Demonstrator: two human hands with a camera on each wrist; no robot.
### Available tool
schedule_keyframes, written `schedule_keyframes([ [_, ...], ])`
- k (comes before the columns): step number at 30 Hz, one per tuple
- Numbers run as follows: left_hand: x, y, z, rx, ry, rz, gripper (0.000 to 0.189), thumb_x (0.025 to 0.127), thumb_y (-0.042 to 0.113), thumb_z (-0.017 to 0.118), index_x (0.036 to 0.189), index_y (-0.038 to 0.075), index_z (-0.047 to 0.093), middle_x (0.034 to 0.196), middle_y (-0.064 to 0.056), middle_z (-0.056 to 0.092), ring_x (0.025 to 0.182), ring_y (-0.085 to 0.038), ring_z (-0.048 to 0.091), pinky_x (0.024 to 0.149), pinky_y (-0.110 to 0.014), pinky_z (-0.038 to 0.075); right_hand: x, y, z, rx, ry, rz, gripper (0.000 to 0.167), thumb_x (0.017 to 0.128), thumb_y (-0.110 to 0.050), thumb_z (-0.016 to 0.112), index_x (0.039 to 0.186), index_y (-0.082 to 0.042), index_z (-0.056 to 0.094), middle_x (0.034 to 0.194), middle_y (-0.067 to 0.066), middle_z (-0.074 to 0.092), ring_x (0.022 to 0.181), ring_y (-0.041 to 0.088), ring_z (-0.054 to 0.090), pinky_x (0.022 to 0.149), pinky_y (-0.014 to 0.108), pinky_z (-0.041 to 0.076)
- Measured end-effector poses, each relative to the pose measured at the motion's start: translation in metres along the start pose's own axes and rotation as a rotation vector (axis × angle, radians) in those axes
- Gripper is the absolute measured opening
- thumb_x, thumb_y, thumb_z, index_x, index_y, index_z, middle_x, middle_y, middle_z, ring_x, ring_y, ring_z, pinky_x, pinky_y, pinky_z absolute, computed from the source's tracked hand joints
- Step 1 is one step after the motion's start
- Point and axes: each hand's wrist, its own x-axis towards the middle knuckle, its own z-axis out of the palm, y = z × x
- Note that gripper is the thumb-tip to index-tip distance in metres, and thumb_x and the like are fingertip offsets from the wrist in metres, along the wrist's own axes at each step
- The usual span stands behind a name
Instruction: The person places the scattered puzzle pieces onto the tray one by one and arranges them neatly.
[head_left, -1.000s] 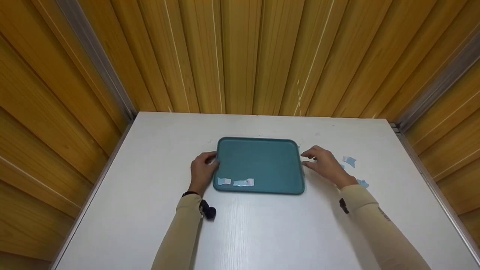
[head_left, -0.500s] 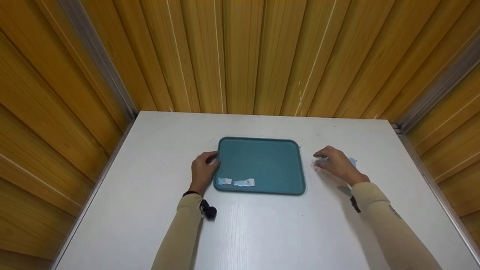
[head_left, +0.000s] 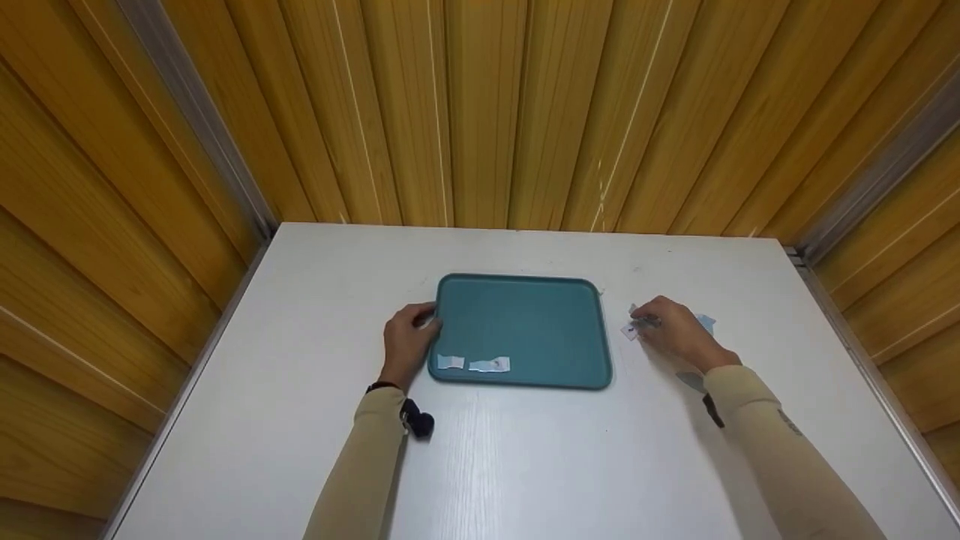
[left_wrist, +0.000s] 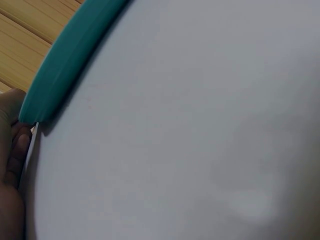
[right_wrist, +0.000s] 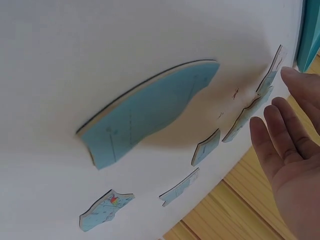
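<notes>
The left wrist view's edge crops the tray (left_wrist: 65,65).

Teal rectangular tray (head_left: 532,322) lies flat at head-view centre, two pale-blue puzzle strips (head_left: 489,365) at its lower left. Right wrist view: loose blue puzzle pieces (right_wrist: 150,111), irregular-edged, largest at centre.

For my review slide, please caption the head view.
Left hand gripping teal tray, right hand at puzzle pieces on white table; other pieces lie on the tray.
</notes>
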Motion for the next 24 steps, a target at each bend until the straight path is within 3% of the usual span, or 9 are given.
schedule_keyframes([
  [8, 0.0008, -0.0019, 0.0004, -0.013, 0.003, 0.012, 0.032, 0.095, 0.007, 0.079, 0.126, 0.005, 0.076, 0.121, -0.008, 0.074, 0.111, -0.024, 0.067, 0.098, -0.040, 0.055, -0.0001, 0.0009, 0.0046, -0.025, 0.003, -0.046, 0.028, 0.099, 0.006, 0.065, 0.127, 0.007, 0.070, 0.128, 0.023, 0.063, 0.128, 0.048, 0.057, 0.111, 0.063, 0.043],
  [13, 0.0007, -0.0027, 0.0014, -0.019, -0.003, 0.017, 0.033, 0.095, 0.006, 0.079, 0.127, 0.005, 0.075, 0.122, -0.008, 0.074, 0.112, -0.023, 0.067, 0.098, -0.040, 0.055, -0.0017, 0.0014, 0.0073, -0.018, -0.005, -0.025, 0.027, 0.100, 0.005, 0.063, 0.126, 0.005, 0.070, 0.131, 0.023, 0.064, 0.132, 0.047, 0.055, 0.113, 0.061, 0.043],
  [24, 0.0015, -0.0031, 0.0007, -0.022, -0.004, 0.017, 0.033, 0.095, 0.007, 0.079, 0.127, 0.005, 0.075, 0.121, -0.008, 0.074, 0.112, -0.023, 0.067, 0.098, -0.039, 0.055, -0.0057, 0.0022, 0.0088, -0.049, -0.009, 0.023, 0.025, 0.102, -0.004, 0.065, 0.126, 0.002, 0.071, 0.124, 0.019, 0.064, 0.124, 0.043, 0.060, 0.111, 0.061, 0.044],
])
